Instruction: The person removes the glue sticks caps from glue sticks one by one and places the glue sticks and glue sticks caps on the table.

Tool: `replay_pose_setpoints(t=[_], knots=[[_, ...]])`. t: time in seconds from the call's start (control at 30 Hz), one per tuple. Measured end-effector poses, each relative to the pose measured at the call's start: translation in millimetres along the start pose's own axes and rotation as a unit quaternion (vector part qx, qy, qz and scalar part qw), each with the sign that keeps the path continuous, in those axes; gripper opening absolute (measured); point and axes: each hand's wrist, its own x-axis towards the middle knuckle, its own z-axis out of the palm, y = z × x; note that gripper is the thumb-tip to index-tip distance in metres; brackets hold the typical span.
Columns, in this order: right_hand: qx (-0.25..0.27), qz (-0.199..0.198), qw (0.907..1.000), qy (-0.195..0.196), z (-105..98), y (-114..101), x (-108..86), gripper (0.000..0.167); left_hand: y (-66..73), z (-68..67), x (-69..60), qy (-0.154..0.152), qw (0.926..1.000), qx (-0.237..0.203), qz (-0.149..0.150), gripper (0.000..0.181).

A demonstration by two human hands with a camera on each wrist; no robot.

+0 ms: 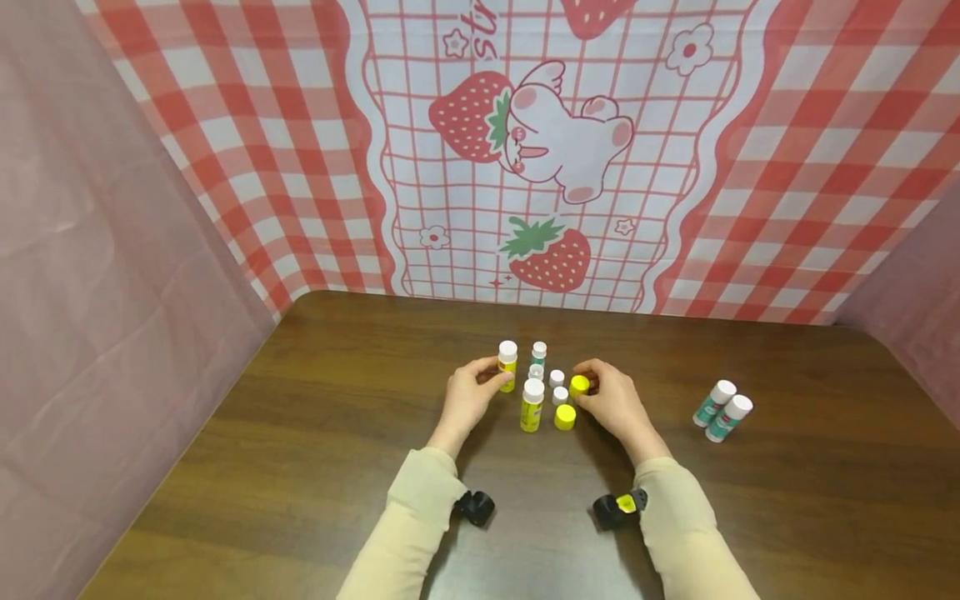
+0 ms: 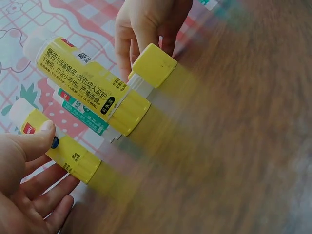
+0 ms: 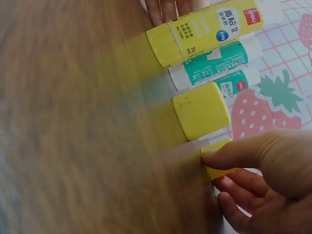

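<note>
My left hand (image 1: 467, 398) grips an upright yellow glue stick (image 1: 507, 368) with a white top, thumb on its near side. To its right stands a second yellow glue stick (image 1: 532, 408), untouched. Behind that one are two smaller green-and-white glue sticks (image 3: 218, 59), partly hidden in the head view. On the right, my right hand (image 1: 617, 404) pinches a yellow cap (image 1: 579, 386) at table level between thumb and fingers. Another yellow cap (image 1: 565, 417) sits just in front of it. Two small white caps (image 1: 557, 378) stand between the glue sticks and the yellow caps.
Farther right on the brown wooden table (image 1: 300, 467), two green glue sticks with white caps (image 1: 723, 412) stand side by side. A red-and-white checked cloth (image 1: 300, 150) with strawberries hangs behind the table's back edge. Pinkish fabric (image 1: 105, 292) hangs at the left side.
</note>
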Motion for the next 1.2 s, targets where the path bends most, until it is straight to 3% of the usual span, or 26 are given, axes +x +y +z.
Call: replay_pose_setpoints(t=[0.57,0.83,1.03,1.2], knots=[[0.003,0.023,0.9997,0.002,1,0,-2.9,0.034,1.5,1.7,-3.1,-0.003,1.0000,0.003,0.001,0.032],[-0.019,0.010,0.9997,0.013,-5,-5,-11.4,0.040,5.1,-2.1,-2.3,-0.006,0.9998,-0.006,0.016,0.035],[-0.022,0.003,0.9990,0.038,-13,-9,-19.1,0.047,11.1,-7.2,-1.8,0.016,0.9994,-0.010,0.030,0.036],[-0.016,-0.008,0.9979,0.062,-26,-13,-24.1,0.053,25.3,-14.6,-3.6,0.082,0.9947,-0.025,0.057,0.035]])
